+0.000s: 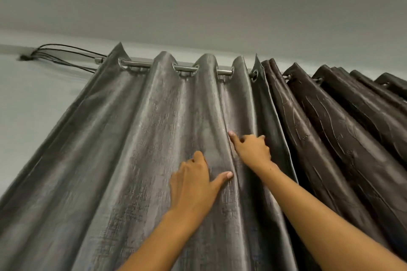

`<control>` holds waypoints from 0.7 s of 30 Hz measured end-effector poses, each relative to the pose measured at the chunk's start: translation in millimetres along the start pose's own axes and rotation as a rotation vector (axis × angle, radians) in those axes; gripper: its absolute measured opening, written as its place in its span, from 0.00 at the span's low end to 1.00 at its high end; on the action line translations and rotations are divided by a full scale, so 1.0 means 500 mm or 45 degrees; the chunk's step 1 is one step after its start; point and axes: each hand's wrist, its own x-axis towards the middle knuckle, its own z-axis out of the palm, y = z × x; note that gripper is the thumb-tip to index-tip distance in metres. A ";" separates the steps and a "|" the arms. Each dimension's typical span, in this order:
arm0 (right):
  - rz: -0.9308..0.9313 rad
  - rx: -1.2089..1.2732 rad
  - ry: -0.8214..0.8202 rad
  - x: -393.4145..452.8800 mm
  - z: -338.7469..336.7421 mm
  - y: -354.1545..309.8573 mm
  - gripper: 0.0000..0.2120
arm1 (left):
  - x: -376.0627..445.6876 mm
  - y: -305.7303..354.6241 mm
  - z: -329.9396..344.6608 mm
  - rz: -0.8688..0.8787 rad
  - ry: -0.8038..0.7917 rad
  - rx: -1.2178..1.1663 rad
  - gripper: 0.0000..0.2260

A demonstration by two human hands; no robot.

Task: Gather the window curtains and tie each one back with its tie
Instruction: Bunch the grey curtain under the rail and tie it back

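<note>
So the grey curtain (132,138) is hanging spread out across the left part of the rod (163,66), grommets spaced apart, which is why it falls in those big even waves. Both hands are up on it, arms reaching high, probably because working the folds near the top makes the rings slide along easier than tugging low down. The left hand (193,182) lies against the front of one fold with the thumb stuck out to the right along the cloth; the other fingers go over the ridge of the fold so I can't really tell if they're hooked round it or just resting flat. The right hand (253,149) is a bit higher, at the valley next to the curtain's right edge, index finger pointing up into the crease and the rest loosely curled, not holding anything that I can see. My guess is it's the start of gathering, pushing folds together one at a time. The brown curtain (341,127) on the right is already bunched tight on its rings, right up against the grey one. No tie visible anywhere, so tying isn't close yet. Some cables (66,55) loop off the wall at the rod's left end, so watch for snags if the cloth gets shoved that way.
</note>
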 end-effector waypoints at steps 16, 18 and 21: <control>-0.142 -0.037 0.135 0.018 0.018 -0.136 0.15 | 0.094 -0.187 -0.137 -0.284 0.090 0.512 0.34; -0.142 -0.170 0.188 0.013 0.022 -0.145 0.13 | 0.107 -0.216 -0.135 -0.368 0.011 0.337 0.37; -0.176 -0.309 0.241 0.007 0.029 -0.150 0.04 | 0.114 -0.250 -0.117 -0.378 -0.074 0.052 0.26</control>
